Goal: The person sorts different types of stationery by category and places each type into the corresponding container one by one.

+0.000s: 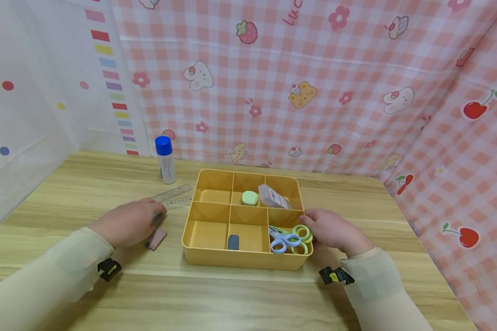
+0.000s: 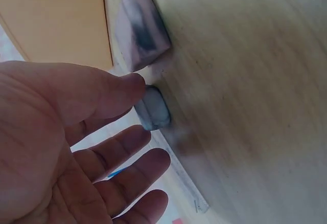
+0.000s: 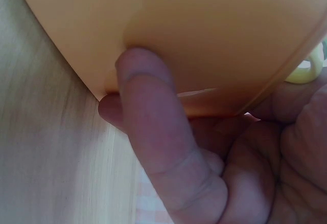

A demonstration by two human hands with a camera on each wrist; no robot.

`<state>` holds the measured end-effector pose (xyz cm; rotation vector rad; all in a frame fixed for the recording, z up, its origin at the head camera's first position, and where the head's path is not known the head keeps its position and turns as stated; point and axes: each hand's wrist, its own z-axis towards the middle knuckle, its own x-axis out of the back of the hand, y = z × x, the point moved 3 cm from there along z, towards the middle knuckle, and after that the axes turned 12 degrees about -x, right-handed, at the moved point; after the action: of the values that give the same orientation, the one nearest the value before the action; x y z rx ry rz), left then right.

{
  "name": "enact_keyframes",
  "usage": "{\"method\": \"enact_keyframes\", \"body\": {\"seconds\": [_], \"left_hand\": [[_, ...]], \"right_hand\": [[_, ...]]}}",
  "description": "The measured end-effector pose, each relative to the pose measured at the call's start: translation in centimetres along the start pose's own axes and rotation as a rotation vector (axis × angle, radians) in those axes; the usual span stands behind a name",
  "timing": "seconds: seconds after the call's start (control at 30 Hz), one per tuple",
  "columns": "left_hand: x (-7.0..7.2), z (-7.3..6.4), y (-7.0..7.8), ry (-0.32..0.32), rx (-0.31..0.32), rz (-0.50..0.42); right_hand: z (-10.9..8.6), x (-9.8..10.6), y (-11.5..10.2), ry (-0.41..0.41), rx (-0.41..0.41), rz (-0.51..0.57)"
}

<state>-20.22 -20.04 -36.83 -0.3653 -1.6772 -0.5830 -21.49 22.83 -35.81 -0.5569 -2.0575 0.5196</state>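
One grey eraser (image 2: pixel 155 109): long axis slants away rightward
Left hand (image 1: pixel 130 222): fingers half-parted around it, hold unclear
Right hand (image 1: pixel 335 231): fingers grip organizer (image 1: pixel 248 260)

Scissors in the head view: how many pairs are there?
2: a blue-handled pair and a green-handled pair, together in the front right compartment of the yellow tray, near the right hand. Another could be hidden beneath them.

Head view bright, soft shadows on tabletop (image 1: pixel 215 299) — wrist views dimmer, softer
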Motion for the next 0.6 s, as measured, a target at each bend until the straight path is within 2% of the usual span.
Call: {"method": "enact_keyframes", "body": {"seconds": [0.27,0.6], "left_hand": [[-0.27,0.14,-0.13,0.003,0.000,0.002],[-0.38,0.34,-0.02,0.009,0.008,0.016]], "right_hand": [[0.17,0.00,0.06,-0.007,-0.014,0.010],[-0.07,0.03,-0.06,0.003,0.006,0.005]]}}
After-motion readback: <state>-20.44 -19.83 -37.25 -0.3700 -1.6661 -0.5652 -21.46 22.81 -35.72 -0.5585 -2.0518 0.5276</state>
